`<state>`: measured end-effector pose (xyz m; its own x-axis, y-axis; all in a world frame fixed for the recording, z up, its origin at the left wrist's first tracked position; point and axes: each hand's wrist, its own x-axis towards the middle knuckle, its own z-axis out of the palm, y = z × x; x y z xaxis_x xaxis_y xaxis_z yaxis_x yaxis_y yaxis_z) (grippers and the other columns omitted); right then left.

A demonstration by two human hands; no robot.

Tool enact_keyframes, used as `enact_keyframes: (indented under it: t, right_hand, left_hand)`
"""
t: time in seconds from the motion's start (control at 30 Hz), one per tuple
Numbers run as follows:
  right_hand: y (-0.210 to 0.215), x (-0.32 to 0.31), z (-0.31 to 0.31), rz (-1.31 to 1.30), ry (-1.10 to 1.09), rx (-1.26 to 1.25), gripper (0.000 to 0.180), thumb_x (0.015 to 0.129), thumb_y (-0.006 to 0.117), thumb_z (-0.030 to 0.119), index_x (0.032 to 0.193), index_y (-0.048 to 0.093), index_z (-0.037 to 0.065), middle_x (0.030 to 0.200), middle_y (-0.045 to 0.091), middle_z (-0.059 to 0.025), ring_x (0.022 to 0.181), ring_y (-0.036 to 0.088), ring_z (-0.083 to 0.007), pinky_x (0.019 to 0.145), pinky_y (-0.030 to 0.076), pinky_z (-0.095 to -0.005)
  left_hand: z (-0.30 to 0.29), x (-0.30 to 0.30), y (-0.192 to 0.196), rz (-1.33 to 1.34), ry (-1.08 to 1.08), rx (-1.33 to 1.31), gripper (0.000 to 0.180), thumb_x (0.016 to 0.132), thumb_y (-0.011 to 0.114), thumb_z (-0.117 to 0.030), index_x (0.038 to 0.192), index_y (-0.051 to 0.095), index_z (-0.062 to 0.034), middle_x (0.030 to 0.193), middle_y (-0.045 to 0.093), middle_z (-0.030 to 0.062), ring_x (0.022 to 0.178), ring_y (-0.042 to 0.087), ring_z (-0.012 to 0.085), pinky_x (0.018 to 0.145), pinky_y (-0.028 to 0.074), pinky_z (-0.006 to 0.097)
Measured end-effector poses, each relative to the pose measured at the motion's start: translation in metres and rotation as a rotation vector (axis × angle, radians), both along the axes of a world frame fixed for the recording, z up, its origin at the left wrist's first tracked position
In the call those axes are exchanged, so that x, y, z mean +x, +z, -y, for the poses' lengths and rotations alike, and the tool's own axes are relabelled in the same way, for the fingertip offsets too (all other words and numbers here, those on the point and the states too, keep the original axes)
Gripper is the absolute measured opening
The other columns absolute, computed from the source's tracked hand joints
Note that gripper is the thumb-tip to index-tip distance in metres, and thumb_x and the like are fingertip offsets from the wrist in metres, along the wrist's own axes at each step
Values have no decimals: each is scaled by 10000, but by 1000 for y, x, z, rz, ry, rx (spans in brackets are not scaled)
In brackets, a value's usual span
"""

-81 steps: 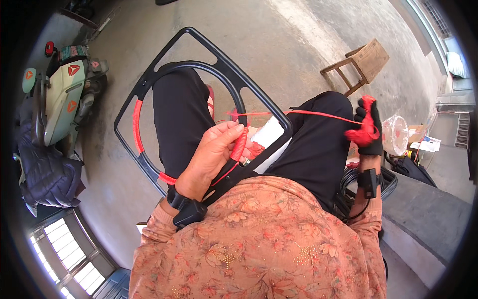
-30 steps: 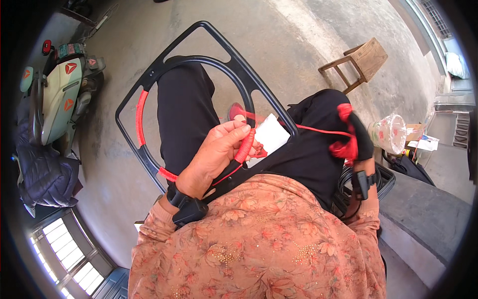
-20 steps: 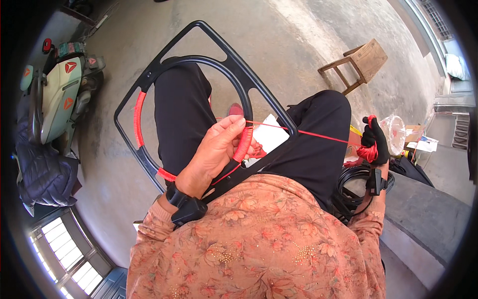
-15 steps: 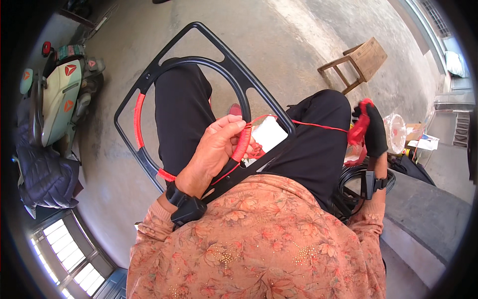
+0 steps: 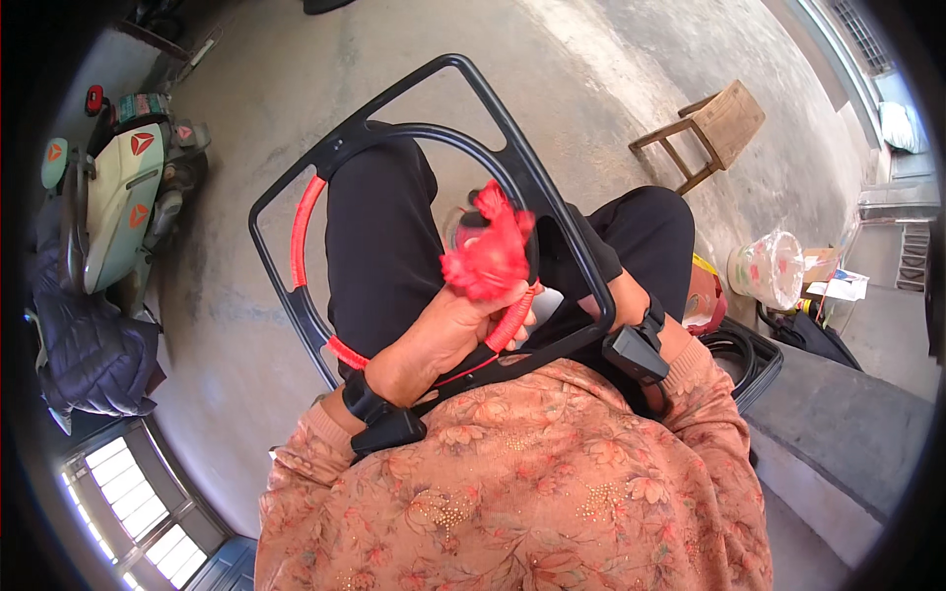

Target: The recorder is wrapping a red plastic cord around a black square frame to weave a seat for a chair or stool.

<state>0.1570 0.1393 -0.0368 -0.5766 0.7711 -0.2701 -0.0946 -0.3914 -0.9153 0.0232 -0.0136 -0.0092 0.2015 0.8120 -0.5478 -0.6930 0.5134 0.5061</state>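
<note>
A black metal frame (image 5: 337, 148) with a round inner ring rests over my thighs. Red cord is wound round parts of the ring, including a left stretch (image 5: 305, 231) and a shorter coil (image 5: 512, 320) by my left hand. My bare left hand (image 5: 429, 340) grips the ring at that coil. In a black glove, my right hand (image 5: 572, 261) reaches beneath the frame's right bar into the ring opening. It holds a blurred bundle of red cord (image 5: 488, 256) just above my left fingers; the bundle hides most of its fingertips.
A wooden stool (image 5: 724, 123) stands ahead on the right on the concrete floor. A scooter (image 5: 128, 197) with a dark quilted cover (image 5: 99, 350) is at the left. On my right are a clear plastic-wrapped container (image 5: 767, 266), a black coil (image 5: 734, 355) and a grey ledge (image 5: 838, 419).
My right hand has swung in from the far right, bringing the red cord bundle to the ring beside my left hand. The frame has shifted slightly right and tilted.
</note>
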Motion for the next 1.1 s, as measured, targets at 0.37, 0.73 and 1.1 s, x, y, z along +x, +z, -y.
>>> enact_keyframes:
  t: [0.37,0.73,1.1]
  right_hand:
    - [52,-4,16,-314,332,-451,420,799,684,210,1140,568,-5,1017,639,-89,929,597,-151,852,447,-270]
    - [34,41,25,279,455,-36,395,823,650,166,1165,557,-8,1029,628,-52,940,565,-85,853,443,-254]
    - [9,52,32,99,431,-219,414,817,659,172,1171,545,-11,1009,624,-34,928,556,-88,834,443,-246]
  left_hand:
    - [-1,5,1,-79,68,59,202,903,588,-188,1022,599,-25,816,644,88,618,596,146,512,474,257]
    - [0,7,-3,-93,66,118,193,939,494,-159,944,610,-4,731,619,46,540,551,100,486,459,233]
    - [5,4,-5,-269,-86,68,183,924,533,-157,966,586,13,801,639,73,583,608,111,516,527,246]
